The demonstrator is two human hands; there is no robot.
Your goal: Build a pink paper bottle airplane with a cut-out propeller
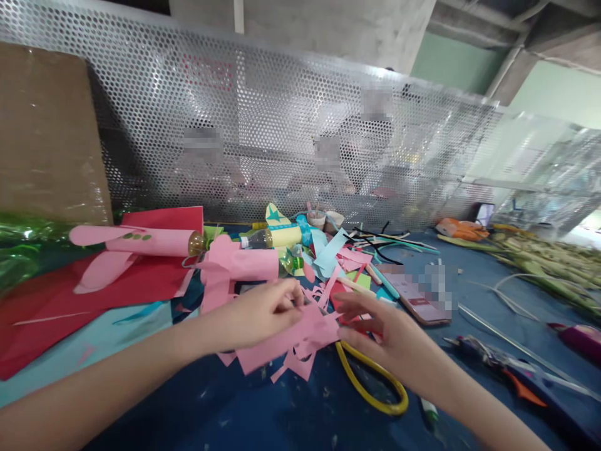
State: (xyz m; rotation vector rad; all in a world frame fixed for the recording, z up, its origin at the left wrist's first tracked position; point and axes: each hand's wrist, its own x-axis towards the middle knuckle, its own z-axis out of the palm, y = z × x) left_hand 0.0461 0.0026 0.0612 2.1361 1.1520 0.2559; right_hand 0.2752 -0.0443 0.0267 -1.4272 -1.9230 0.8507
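Observation:
My left hand (270,310) reaches in from the left with its fingers curled over a cut piece of pink paper (286,344). My right hand (382,329) is at the right end of that paper, its fingers apart and its fingertips close to the paper's edge. Under and around the sheet lie jagged pink paper scraps (300,365). Just below my right hand is a yellow loop (399,404) that looks like a scissors handle. Behind my left hand lies a plastic bottle wrapped in pink paper (256,264).
Another pink-wrapped bottle with paper wings (159,242) lies on red paper (141,282). Further back is a yellow-wrapped bottle (285,236). To the right are a phone (420,297), a glue gun (516,369) and a green-capped marker (429,410). A perforated metal screen (282,125) borders the blue table.

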